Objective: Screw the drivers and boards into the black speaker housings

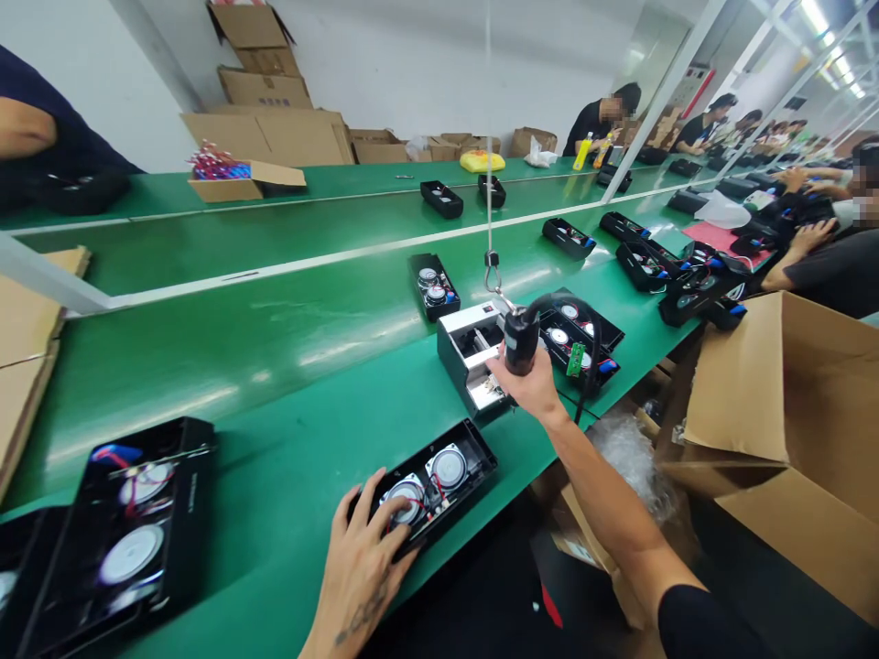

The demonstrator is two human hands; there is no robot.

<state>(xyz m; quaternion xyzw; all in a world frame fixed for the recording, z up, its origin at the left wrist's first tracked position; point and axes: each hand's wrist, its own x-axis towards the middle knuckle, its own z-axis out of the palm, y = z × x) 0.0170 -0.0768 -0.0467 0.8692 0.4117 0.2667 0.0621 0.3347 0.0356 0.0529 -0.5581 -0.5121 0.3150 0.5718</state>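
My left hand (363, 554) rests with spread fingers on the near left end of a black speaker housing (461, 494), fingertips over one of its two round white drivers. The housing lies open side up on the green table. My right hand (532, 380) is wrapped round a black electric screwdriver (522, 340) that hangs from a cable with a metal hook. Its lower end is over a white and black screw feeder (472, 343); the tip is hidden. Right of the feeder lie more open housings, with a green circuit board (576, 360) on one.
Large open housings (141, 531) stand at the left. A conveyor (288, 311) with scattered housings runs behind the table. An open cardboard box (748, 394) is at the right. Several people sit farther along the line; one person's arm (24, 128) shows top left.
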